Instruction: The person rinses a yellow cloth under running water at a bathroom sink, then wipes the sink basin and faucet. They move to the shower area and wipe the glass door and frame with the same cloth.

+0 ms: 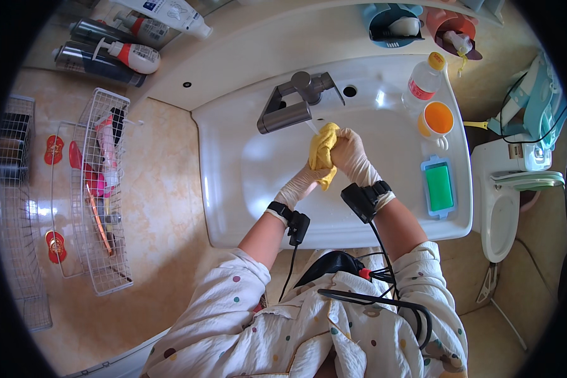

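Observation:
Over the white washbasin [274,208], a bunched yellow cloth [324,149] is squeezed between my two gloved hands. My left hand [307,179] grips its lower end, palm turned up. Higher on the right, my right hand [350,150] is closed around the upper part. Both hands wear thin whitish gloves, and the cloth hides some of the fingers. A thin stream of water [313,126] runs from the grey faucet [286,115] onto the top of the cloth.
Along the basin's right rim stand a clear plastic bottle [423,82], an orange-lined cup [436,119] and a green soap bar [438,188] in a blue dish. Wire baskets [105,189] hang on the left wall. A toilet [500,222] is at right. Cables [382,248] trail from my wrist devices.

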